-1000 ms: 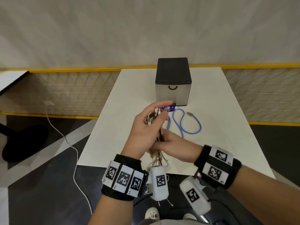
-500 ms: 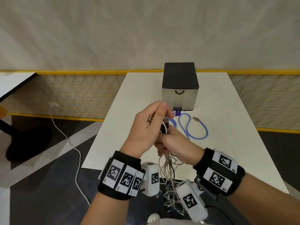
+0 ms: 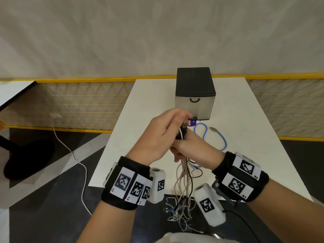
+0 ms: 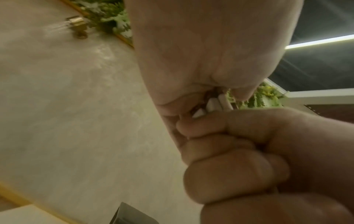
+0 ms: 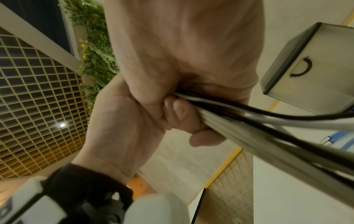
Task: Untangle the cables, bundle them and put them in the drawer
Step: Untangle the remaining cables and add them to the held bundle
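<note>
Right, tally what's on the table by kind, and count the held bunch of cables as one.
Drawer box: 1
Blue cable, lying loose on the table: 1
Purple item at the foot of the box, partly hidden: 1
Bunch of cables, gripped by left hand and right hand: 1
Total: 4

1. A second ago your left hand had a fan of plug ends sticking out the top. Now they're pulled down into one tight cable bundle, with only a dark plug and a white lead poking up.
2. Your right hand slid up against the left, grip closed round the bundle.
3. The loose tails now hang longer past the counter edge.
</note>
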A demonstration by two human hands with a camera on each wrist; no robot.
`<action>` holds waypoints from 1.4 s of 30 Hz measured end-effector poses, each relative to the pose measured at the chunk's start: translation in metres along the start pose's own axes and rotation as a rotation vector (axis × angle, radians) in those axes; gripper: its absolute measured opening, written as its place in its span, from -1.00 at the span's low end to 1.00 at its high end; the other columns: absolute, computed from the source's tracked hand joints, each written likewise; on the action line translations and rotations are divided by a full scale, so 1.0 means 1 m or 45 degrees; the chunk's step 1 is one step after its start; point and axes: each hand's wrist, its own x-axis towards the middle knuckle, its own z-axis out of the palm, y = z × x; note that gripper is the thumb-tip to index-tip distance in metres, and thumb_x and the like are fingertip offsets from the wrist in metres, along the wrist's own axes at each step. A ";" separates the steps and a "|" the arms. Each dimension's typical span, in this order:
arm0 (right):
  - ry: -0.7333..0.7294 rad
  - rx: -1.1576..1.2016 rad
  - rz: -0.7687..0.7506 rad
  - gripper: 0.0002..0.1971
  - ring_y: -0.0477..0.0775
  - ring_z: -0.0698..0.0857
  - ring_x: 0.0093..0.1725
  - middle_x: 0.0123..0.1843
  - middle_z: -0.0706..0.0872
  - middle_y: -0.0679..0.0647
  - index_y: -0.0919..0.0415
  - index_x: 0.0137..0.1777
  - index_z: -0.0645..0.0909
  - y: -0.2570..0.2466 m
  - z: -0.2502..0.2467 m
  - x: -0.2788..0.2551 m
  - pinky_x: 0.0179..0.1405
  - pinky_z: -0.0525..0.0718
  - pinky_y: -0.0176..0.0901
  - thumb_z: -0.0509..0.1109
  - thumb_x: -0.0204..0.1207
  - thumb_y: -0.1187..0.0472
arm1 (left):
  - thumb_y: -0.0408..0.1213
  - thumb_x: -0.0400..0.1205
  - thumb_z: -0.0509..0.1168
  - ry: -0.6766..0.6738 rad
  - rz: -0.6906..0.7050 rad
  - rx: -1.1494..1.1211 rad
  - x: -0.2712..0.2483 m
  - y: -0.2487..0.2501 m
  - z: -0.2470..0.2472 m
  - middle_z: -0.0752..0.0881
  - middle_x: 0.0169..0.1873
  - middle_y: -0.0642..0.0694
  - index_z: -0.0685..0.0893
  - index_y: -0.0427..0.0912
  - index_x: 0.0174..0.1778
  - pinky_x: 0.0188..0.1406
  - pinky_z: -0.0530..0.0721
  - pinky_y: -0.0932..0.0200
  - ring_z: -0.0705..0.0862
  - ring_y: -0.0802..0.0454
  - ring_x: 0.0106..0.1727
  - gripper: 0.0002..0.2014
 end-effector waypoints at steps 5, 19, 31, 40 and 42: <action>-0.013 0.025 -0.078 -0.81 -0.09 0.49 -0.37 -0.34 0.57 0.05 0.21 -0.17 0.53 0.005 0.002 0.006 -0.47 0.49 -0.24 0.35 0.41 0.52 | -0.13 0.72 0.27 0.083 0.143 0.295 0.009 -0.014 0.008 0.52 -0.30 0.01 0.54 -0.23 -0.23 -0.17 0.49 0.31 0.53 0.08 -0.22 -0.72; -0.021 0.274 -0.158 0.09 -0.50 0.60 0.07 0.36 0.43 0.02 -0.14 0.55 -0.46 0.051 0.004 0.020 -0.07 0.67 -0.47 0.31 0.49 0.62 | -0.18 0.51 0.57 0.417 -0.641 -0.455 0.003 -0.033 0.049 0.79 0.00 0.02 0.60 0.12 0.31 0.07 0.69 0.27 0.77 0.20 0.06 -0.53; 0.504 -0.263 0.192 -0.86 0.11 0.67 -0.05 -0.02 0.66 0.08 0.08 0.08 0.66 0.151 -0.108 0.048 -0.02 0.56 -0.24 0.40 0.56 0.24 | -0.29 0.67 0.40 0.692 -0.782 -0.905 0.018 -0.068 0.032 0.41 -0.45 0.02 0.55 -0.09 -0.20 -0.69 0.20 0.34 0.20 0.16 -0.60 -0.82; 0.649 -0.893 0.767 -0.53 0.44 0.56 0.27 0.31 0.52 0.38 0.35 0.34 0.41 0.228 -0.175 0.078 0.22 0.56 0.15 0.42 0.51 0.17 | -0.38 0.56 0.51 0.734 -0.743 -0.843 0.034 -0.060 0.047 0.34 -0.45 -0.02 0.52 -0.05 -0.34 -0.67 0.20 0.30 0.18 0.09 -0.55 -0.69; 0.667 -0.832 0.770 -0.58 0.41 0.59 0.26 0.29 0.58 0.39 0.38 0.33 0.43 0.229 -0.176 0.081 0.18 0.57 0.10 0.40 0.51 0.27 | -0.41 0.56 0.50 0.767 -0.744 -0.830 0.037 -0.059 0.048 0.35 -0.49 0.02 0.51 -0.06 -0.33 -0.67 0.23 0.31 0.20 0.11 -0.57 -0.69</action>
